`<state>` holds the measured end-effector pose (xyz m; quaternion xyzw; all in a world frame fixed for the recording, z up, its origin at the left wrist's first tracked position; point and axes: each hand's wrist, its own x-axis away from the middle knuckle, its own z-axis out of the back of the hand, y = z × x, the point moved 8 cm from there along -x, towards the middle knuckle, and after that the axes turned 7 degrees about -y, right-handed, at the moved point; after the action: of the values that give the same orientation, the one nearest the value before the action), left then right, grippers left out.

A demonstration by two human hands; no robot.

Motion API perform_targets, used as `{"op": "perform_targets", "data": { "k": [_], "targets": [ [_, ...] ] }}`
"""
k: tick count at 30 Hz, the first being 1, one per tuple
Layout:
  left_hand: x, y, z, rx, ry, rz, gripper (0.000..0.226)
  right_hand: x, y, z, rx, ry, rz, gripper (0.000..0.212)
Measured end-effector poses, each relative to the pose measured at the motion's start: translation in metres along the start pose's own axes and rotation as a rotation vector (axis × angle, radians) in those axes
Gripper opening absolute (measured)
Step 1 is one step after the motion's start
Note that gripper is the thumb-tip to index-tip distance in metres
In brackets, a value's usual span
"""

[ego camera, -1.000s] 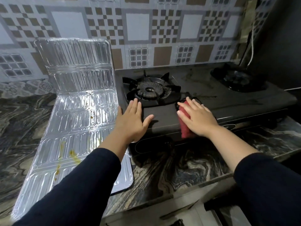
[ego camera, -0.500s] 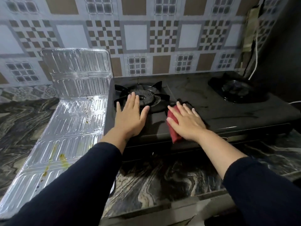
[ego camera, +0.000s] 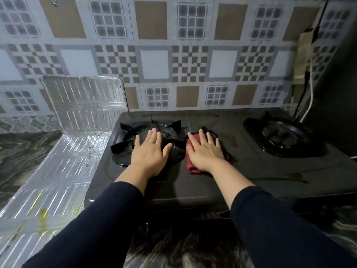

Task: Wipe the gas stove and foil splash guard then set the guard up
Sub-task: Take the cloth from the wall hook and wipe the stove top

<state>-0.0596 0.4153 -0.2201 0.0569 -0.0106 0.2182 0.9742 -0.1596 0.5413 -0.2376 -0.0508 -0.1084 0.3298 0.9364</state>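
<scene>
A black two-burner gas stove (ego camera: 251, 171) stands on the marble counter. My left hand (ego camera: 149, 153) lies flat, fingers spread, over the left burner's pan support (ego camera: 123, 130). My right hand (ego camera: 204, 151) presses flat on a red cloth (ego camera: 192, 167) on the stove top between the burners. The silver foil splash guard (ego camera: 63, 171) lies unfolded to the left of the stove, its far panel leaning up against the wall, with yellow-brown grease stains near its front end.
The right burner (ego camera: 280, 134) sits at the back right of the stove. A white cable (ego camera: 309, 97) hangs down the wall in the right corner beside a dark surface. Patterned wall tiles (ego camera: 154, 64) rise behind. The marble counter (ego camera: 23, 151) extends left.
Both hands have slid away from me across the stove top: the left from the front edge onto the burner grate, the right with the cloth toward the middle. My view has tilted up.
</scene>
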Motion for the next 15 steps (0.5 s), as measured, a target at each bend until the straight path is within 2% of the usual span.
{"op": "perform_targets", "data": {
  "k": [5,11,15],
  "targets": [
    [-0.01,-0.003,0.002,0.025,-0.048,0.045,0.07,0.013,0.012,-0.001,0.017,0.002,0.067,0.053],
    [-0.03,-0.01,0.001,0.037,-0.103,0.095,0.082,-0.025,0.023,0.003,0.017,-0.011,-0.053,0.054],
    [-0.043,-0.014,0.0,0.042,-0.14,0.092,0.09,-0.06,0.014,0.009,0.02,-0.029,-0.05,0.051]
  ]
}}
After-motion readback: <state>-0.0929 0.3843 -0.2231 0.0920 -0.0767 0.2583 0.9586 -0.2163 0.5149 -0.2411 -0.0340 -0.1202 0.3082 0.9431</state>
